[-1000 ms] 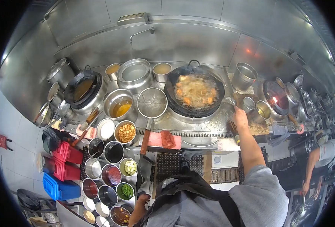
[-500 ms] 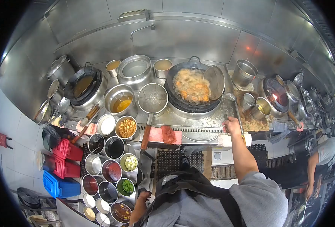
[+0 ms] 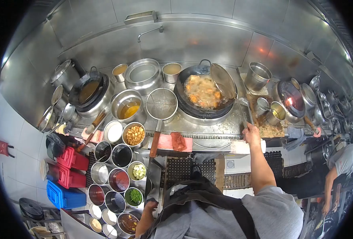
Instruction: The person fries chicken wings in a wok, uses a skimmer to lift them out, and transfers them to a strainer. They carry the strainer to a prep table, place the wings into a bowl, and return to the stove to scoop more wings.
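My right hand (image 3: 252, 133) is wrapped round the handle of a round skimmer (image 3: 223, 81), in front of the stove's right part. The skimmer's disc sits tilted over the right side of a large black wok (image 3: 180, 89). Orange-brown food pieces (image 3: 202, 91) bubble in foamy oil inside that wok. Low at my left side, near the edge of the counter with the containers, is my left hand (image 3: 151, 205). Its fingers are curled, and whatever they might hold is hidden.
A mesh strainer (image 3: 161, 103) rests left of the wok, near a folded red cloth (image 3: 178, 141). Several metal containers of ingredients, one with green beans (image 3: 135, 196), stand at the left. A co-worker (image 3: 341, 163) bends at the far right, holding a utensil.
My right hand has moved slightly right and the skimmer's disc has shifted up and right, uncovering more of the food. My left hand has barely moved.
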Tool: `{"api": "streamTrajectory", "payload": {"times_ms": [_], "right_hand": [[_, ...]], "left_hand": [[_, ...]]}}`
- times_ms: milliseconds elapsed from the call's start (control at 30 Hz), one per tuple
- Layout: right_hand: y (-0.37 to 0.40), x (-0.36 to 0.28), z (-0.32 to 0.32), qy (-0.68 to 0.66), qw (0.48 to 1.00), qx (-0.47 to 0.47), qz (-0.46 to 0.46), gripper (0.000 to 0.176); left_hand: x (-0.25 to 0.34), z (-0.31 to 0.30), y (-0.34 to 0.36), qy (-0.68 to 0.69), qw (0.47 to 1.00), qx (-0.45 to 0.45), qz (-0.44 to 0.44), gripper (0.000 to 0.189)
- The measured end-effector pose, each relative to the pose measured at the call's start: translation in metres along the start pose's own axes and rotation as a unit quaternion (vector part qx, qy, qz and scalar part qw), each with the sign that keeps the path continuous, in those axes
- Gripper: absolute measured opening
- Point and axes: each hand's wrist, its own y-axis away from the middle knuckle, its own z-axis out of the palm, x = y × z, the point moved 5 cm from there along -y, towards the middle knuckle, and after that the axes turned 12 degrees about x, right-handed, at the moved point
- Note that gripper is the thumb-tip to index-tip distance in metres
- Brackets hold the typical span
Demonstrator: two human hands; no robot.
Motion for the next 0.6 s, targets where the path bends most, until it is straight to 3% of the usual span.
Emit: {"api": "streamTrajectory", "payload": {"times_ms": [67,167,233,267,367,467,500,533,600], "right_hand": [[0.002,-0.010,-0.002,0.022,0.999,0.011,-0.036,0.027],[0.004,-0.014,0.004,-0.026,0.999,-0.005,0.022,0.027],[0.000,-0.007,0.022,0.024,0.995,-0.093,0.041,0.027],[-0.002,-0.003,0.025,0.024,0.995,-0.092,0.042,0.027],[-0.006,-0.018,0.026,0.174,0.974,0.028,-0.141,0.029],[-0.004,-0.027,0.021,0.158,0.974,0.049,-0.156,0.031],[-0.008,-0.017,0.024,0.159,0.960,0.072,-0.219,0.034],[-0.006,-0.024,0.020,0.159,0.960,0.069,-0.221,0.034],[-0.005,-0.019,0.022,0.052,0.996,-0.074,-0.024,0.036]], "left_hand": [[0.002,0.001,-0.002,0.002,1.000,0.000,0.000,0.023],[-0.005,0.004,0.000,0.000,1.000,-0.002,-0.006,0.023],[-0.008,0.005,0.001,0.000,1.000,-0.001,-0.010,0.023],[-0.010,0.005,0.001,-0.001,1.000,-0.002,-0.013,0.023],[-0.010,0.006,0.001,0.003,1.000,-0.003,-0.018,0.023],[-0.005,0.008,0.000,0.018,1.000,-0.006,-0.019,0.024],[-0.006,0.009,0.002,0.021,1.000,-0.006,-0.022,0.024],[-0.006,0.007,0.000,0.005,0.999,0.013,-0.031,0.024],[-0.006,0.009,-0.003,-0.009,0.999,0.031,-0.039,0.025]]}}
